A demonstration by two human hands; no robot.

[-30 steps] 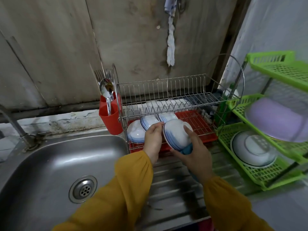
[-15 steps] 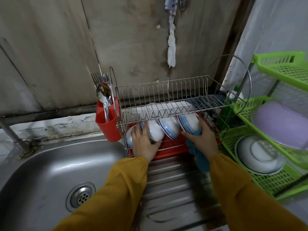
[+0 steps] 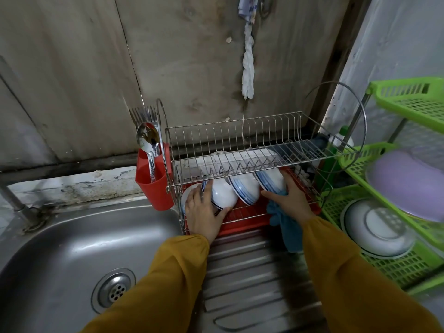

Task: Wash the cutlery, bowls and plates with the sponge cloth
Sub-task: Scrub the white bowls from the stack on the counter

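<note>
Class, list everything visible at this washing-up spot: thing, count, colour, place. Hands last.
sink: one, steel, lower left
dish rack: one, steel wire, beside sink
cutlery holder: one, red, on rack's left end
forks: several, steel, in holder
spoon: one, steel, in holder
bowls: four, white with blue bands, lower tier
drip tray: one, red, under rack
cloth: one, blue, at tray's front edge
shelf unit: one, green, far right
basin: one, lilac, middle shelf
dish: one, white, lowest shelf
rag: one, white, on wall
left hand: one, mustard sleeve, grips second bowl
right hand: one, mustard sleeve, holds cloth against rightmost bowl
</note>
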